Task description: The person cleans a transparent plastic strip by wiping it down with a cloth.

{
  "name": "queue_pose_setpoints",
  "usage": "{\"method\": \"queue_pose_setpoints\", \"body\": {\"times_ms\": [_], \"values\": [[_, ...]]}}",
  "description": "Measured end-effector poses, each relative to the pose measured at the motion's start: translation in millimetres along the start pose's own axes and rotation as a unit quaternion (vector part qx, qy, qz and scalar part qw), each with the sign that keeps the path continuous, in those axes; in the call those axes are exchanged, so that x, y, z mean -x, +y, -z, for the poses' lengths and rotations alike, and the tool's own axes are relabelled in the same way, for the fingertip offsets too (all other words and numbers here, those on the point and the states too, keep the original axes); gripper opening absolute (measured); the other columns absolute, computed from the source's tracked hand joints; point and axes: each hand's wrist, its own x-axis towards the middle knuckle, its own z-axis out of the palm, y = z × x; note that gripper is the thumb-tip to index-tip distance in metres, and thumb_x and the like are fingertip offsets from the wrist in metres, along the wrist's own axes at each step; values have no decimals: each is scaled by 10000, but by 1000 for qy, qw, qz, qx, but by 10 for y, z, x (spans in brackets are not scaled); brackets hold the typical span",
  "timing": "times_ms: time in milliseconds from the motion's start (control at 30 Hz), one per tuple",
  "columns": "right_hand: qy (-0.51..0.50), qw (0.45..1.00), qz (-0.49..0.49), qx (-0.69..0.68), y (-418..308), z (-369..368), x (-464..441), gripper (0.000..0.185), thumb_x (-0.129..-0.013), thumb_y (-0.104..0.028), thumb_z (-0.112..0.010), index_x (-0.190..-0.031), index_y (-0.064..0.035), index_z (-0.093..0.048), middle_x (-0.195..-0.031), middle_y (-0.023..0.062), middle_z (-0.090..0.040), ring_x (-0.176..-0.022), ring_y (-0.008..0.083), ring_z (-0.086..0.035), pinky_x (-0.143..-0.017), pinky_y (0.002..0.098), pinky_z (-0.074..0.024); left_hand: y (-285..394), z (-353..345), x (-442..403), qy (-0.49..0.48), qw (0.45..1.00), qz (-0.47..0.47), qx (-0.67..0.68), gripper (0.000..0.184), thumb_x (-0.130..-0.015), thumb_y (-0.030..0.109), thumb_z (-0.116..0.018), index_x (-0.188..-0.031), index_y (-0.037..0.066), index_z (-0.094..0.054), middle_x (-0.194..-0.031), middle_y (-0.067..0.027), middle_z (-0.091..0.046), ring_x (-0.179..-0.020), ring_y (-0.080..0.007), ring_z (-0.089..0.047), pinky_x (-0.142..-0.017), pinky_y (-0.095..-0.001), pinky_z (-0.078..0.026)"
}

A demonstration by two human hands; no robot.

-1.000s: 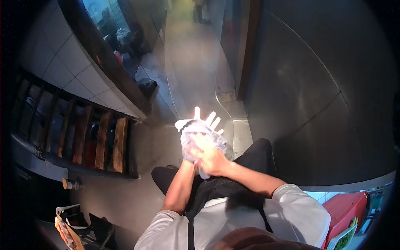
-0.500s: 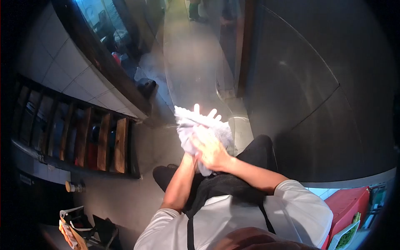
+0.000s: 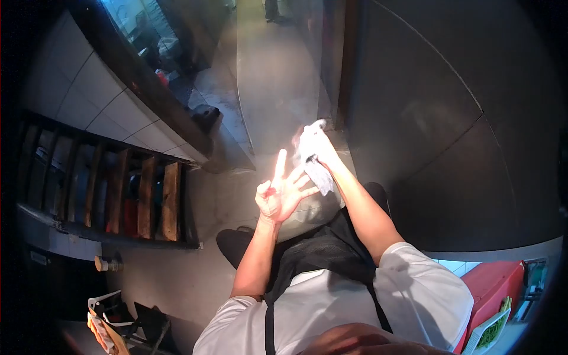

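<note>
My left hand (image 3: 281, 196) is palm up with its fingers spread and nothing in it. A small reddish patch shows near the base of its thumb. My right hand (image 3: 320, 148) grips a pale grey-white cloth (image 3: 320, 177), bunched at the top, with a loose end hanging beside the fingertips of my left hand. Whether the cloth touches those fingertips I cannot tell. Bright light washes out part of the cloth and the right fingers.
A slatted wooden rack (image 3: 145, 198) stands at the left. In front is a glass panel (image 3: 275, 89) with a dark frame. A dark panelled wall (image 3: 438, 136) rises at the right. Behind me to the right is a red box (image 3: 488, 290); a folding chair (image 3: 109, 319) stands lower left.
The cloth was between both hands, over the left hand. Now my right hand has drawn it forward and right, off the left hand, which is bare with fingers spread.
</note>
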Motion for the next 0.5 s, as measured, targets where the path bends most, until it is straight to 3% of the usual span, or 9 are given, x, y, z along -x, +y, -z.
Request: {"method": "queue_pose_setpoints", "body": {"times_ms": [33,100,133,200,300,400,467,500], "values": [[-14,996,-47,-77,139,99,125,223,-971,-205,-554,-1093,-27,-612,-965,49,-648,-879,151,-636,-774,313,-534,25,139,52,25,999,7,-39,869,-851,595,-544,-1558,253,-173,-1526,-272,-285,-1387,-448,-323,-1079,-665,-282],[80,993,-83,-9,102,-39,437,153,-964,-162,-564,-1033,-41,-626,-911,30,-647,-814,127,-635,-718,274,-530,147,450,149,72,991,20,-113,782,-883,449,-582,-1543,203,-242,-1482,-284,-363,-1347,-451,-394,-1084,-636,-310],[125,987,-98,26,55,-66,481,121,-960,-141,-569,-1004,-48,-633,-885,21,-646,-781,115,-634,-689,254,-528,245,521,221,102,984,16,-144,687,-898,313,-614,-1493,110,-338,-1384,-276,-492,-1234,-436,-526,-1062,-587,-381],[55,996,-64,5,-171,48,511,106,-951,-133,-591,-976,-40,-635,-839,31,-642,-727,118,-631,-648,242,-524,534,631,354,170,954,57,-240,654,-886,274,-653,-1449,68,-391,-1322,-252,-557,-1163,-388,-595,-1014,-519,-454],[29,995,-67,73,-361,8,601,140,-945,-119,-599,-1020,-4,-629,-843,45,-650,-716,145,-640,-667,289,-537,843,675,301,162,930,49,-326,598,-899,285,-671,-1392,24,-456,-1238,-212,-621,-1065,-279,-657,-945,-389,-507],[26,998,-55,31,-287,-73,686,164,-930,-102,-616,-1046,14,-627,-865,48,-654,-761,151,-645,-713,304,-536,736,738,48,231,861,9,-452,373,-890,266,-709,-1129,13,-577,-963,-118,-692,-853,-179,-672,-834,-323,-533],[74,997,-20,11,-195,-156,755,174,-920,-92,-624,-1055,18,-626,-877,47,-657,-777,148,-646,-725,300,-535,550,936,-25,268,807,-22,-526,239,-853,183,-744,-936,29,-581,-796,-58,-672,-742,-121,-626,-749,-278,-506],[73,995,-33,61,-129,-46,744,177,-889,-59,-643,-1044,24,-629,-882,41,-661,-780,140,-645,-732,298,-534,492,914,-50,273,811,-36,-516,216,-854,170,-739,-849,48,-561,-743,-47,-661,-686,-107,-608,-700,-273,-492]]}}
